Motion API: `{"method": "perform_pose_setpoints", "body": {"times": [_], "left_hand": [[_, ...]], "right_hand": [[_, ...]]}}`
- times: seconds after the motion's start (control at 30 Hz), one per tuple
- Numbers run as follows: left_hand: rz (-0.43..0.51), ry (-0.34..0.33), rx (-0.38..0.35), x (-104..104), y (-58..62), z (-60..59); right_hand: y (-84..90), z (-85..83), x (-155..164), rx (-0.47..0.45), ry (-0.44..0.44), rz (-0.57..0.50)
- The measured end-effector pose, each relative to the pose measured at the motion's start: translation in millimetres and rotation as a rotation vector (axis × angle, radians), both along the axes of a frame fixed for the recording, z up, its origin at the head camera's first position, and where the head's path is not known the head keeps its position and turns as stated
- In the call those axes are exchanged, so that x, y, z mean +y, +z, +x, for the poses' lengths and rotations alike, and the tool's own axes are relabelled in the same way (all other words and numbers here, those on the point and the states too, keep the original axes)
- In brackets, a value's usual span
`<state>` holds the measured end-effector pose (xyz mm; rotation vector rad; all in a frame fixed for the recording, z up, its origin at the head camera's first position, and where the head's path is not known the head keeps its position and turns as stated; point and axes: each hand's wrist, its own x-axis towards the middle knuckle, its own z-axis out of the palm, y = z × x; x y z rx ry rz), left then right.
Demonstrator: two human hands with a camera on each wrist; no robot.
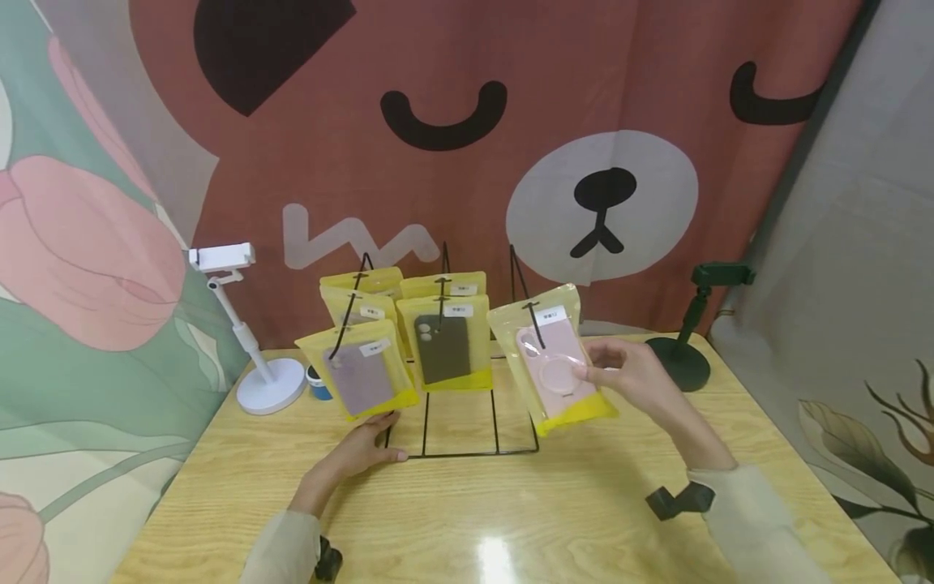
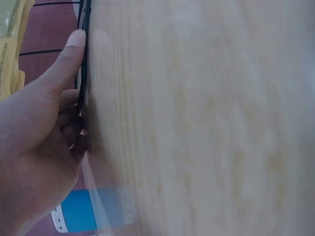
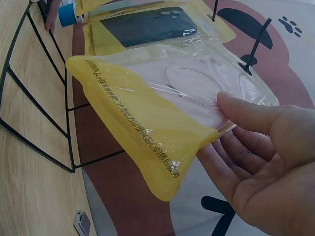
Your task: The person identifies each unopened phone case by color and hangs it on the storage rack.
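My right hand (image 1: 633,371) pinches the lower right edge of a clear and yellow pouch holding a pink phone case (image 1: 552,361), thumb in front and fingers behind. A hook of the black wire display rack (image 1: 467,455) passes through the hole at the pouch's top. The right wrist view shows the pouch's yellow bottom (image 3: 133,125) tilted outward, with printing along it. My left hand (image 1: 355,453) holds the rack's front left corner; in the left wrist view its thumb (image 2: 69,54) lies along the wire, fingers curled behind. Left of the pink case hang a dark phone case (image 1: 443,349) and a purple one (image 1: 360,379).
More yellow pouches (image 1: 365,280) hang behind on the left and middle hooks. A white stand (image 1: 270,388) and a blue and white round object (image 1: 319,384) stand at the left, a dark green stand (image 1: 679,362) at the right. A bear-print curtain (image 1: 328,162) hangs behind the wooden table (image 1: 438,519).
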<state>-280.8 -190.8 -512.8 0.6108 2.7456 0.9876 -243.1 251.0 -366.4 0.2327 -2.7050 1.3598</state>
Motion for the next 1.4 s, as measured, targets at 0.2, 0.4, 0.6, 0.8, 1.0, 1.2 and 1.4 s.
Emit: {"method": "perform_pose_setpoints", "body": {"times": [0.2, 0.4, 0.6, 0.8, 1.0, 1.2, 1.4], "left_hand": [[-0.004, -0.016, 0.014, -0.8, 0.4, -1.1], [0.002, -0.023, -0.002, -2.5, -2.9, -2.0], [0.037, -0.018, -0.01, -1.9, -6.6, -1.3], [0.036, -0.02, 0.001, -2.8, -5.1, -2.5], [0.022, 0.007, -0.029, -6.3, -6.2, -2.8], [0.064, 0.031, -0.061, -7.6, -7.7, -5.7], [0.1, 0.031, -0.065, -8.0, -10.5, -7.0]], "right_hand": [[-1.4, -11.1, -4.9, -0.034, -0.027, -0.05], [-10.8, -23.2, -7.8, -0.066, -0.029, -0.114], [-24.9, -26.0, -0.4, -0.035, -0.009, -0.103], [-40.0, -13.9, 12.2, 0.006, -0.043, -0.128], [-50.6, 3.6, 16.4, 0.013, -0.085, -0.139], [-56.2, 12.3, 12.9, 0.03, -0.103, -0.089], [-58.9, 16.0, 7.0, 0.054, -0.081, -0.043]]}}
